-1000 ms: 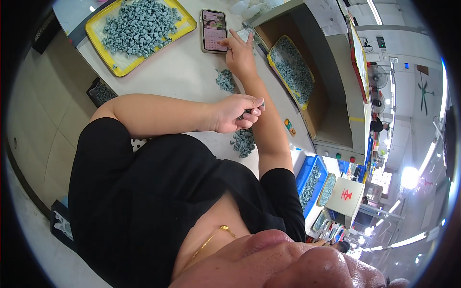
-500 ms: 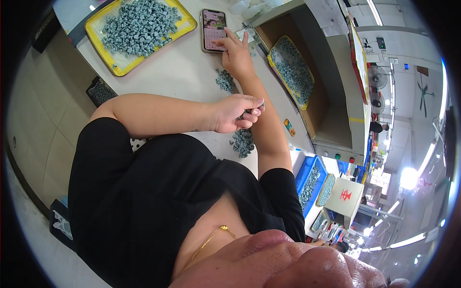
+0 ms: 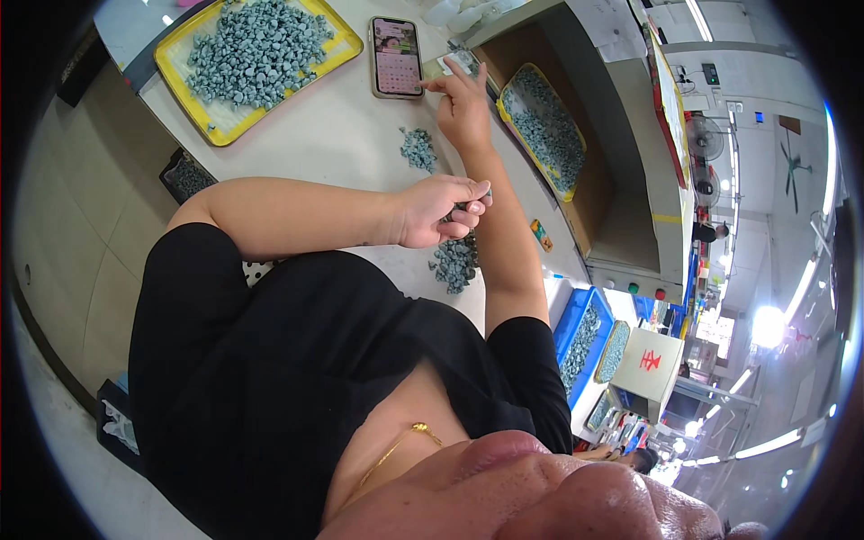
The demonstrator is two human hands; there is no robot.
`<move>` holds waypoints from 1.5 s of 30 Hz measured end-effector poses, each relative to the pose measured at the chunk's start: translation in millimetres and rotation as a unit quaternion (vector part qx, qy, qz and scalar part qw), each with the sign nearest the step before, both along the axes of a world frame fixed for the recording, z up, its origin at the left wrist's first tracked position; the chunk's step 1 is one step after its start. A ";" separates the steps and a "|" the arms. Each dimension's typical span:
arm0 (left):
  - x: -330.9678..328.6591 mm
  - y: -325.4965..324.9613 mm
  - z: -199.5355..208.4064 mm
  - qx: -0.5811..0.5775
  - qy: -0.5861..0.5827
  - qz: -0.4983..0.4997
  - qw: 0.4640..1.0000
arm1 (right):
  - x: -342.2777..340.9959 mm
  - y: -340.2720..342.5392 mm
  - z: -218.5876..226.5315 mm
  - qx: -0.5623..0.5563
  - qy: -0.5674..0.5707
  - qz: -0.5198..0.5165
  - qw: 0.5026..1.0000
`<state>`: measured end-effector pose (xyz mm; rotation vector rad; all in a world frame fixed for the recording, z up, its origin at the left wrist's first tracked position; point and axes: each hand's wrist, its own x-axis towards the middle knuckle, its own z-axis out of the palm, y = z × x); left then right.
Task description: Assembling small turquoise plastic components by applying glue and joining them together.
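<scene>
My left hand [image 3: 441, 211] is closed, with small grey-green stone-like pieces [image 3: 455, 212] showing between its fingers and one at the thumb tip. It is held over the white table, beside my right forearm. My right hand [image 3: 463, 106] has its fingers spread and holds nothing. One fingertip is at the lower right edge of a phone [image 3: 396, 58] lying flat with its screen lit; whether it touches is hard to tell. Near my arms lie two loose heaps of the same pieces, a small heap [image 3: 418, 148] and a larger heap [image 3: 454, 266] partly hidden by my left hand.
A yellow-rimmed tray [image 3: 220, 137] piled with pieces is at the far left. Another yellow-rimmed tray [image 3: 569, 194] sits inside an open box-like cabinet [image 3: 621, 229] on the right. Beyond my right elbow stands a blue bin [image 3: 569, 335] of pieces. A small coloured item [image 3: 541, 235] lies by the cabinet.
My right hand has drawn back from over the phone's screen, moving right and slightly nearer, to the phone's edge. My left hand stays closed in nearly the same place.
</scene>
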<state>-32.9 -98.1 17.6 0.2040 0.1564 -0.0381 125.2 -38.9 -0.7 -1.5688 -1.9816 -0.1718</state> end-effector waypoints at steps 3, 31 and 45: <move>1.3 -0.1 -0.3 0.002 0.000 0.000 1.000 | -3.3 -2.6 -4.6 -0.020 -0.004 0.002 1.000; -7.1 1.8 15.5 -0.013 -0.033 0.006 0.999 | -4.2 -29.7 25.3 0.041 0.146 -0.159 0.976; 3.9 9.2 0.9 0.002 -0.030 0.014 0.999 | -80.9 -358.7 40.3 -0.350 0.510 0.002 0.786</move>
